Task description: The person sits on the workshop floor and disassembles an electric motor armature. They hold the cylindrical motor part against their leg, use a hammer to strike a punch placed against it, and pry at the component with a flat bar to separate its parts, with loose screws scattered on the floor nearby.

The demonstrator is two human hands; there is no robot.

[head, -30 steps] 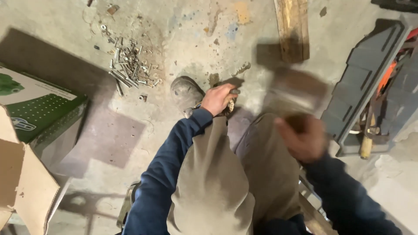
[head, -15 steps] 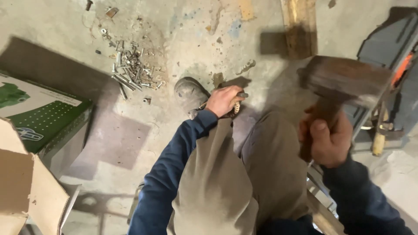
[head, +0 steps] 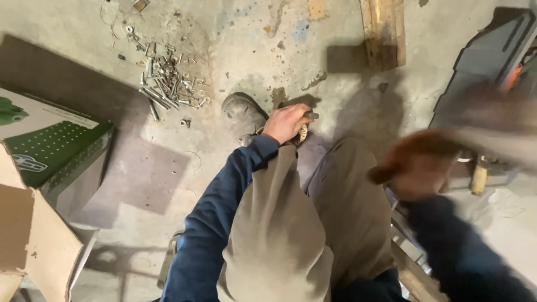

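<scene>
Metal rod point(head: 309, 116), a short grey piece whose end showed past the knuckles, was pinned against the concrete floor point(head: 235, 45) by the left hand point(head: 286, 123), just beside the toe of the grey work boot point(head: 241, 114). That hand was curled tight around it, with a ribbed, coiled part showing under the fingers; what that coil was could not be told. The right hand point(head: 417, 165) was raised well apart from the rod, off to the rod's right and nearer the camera, and was so blurred that its grip could only be read as a closed fist around a handle. The hammer point(head: 492, 120) it carried was a brown smear reaching toward the right edge of the view, and its dark square shadow lay on the floor beyond the rod.

Beyond the rod, a wooden plank point(head: 383, 31) ran off the top edge, its near end cut square and well clear of the fist. Left of the rod, past the boot, lay a scatter of bolts and screws point(head: 168, 81), with bare concrete between the pile and the boot. Farther left stood a green-and-white cardboard box point(head: 50, 140) and an open brown carton flap point(head: 33, 246), both cut by the left edge. Right of the rod, an open grey tool case point(head: 492, 56) sat along the right side, behind the blurred hammer. The person's tan trousers point(head: 279, 235) filled the bottom centre.
</scene>
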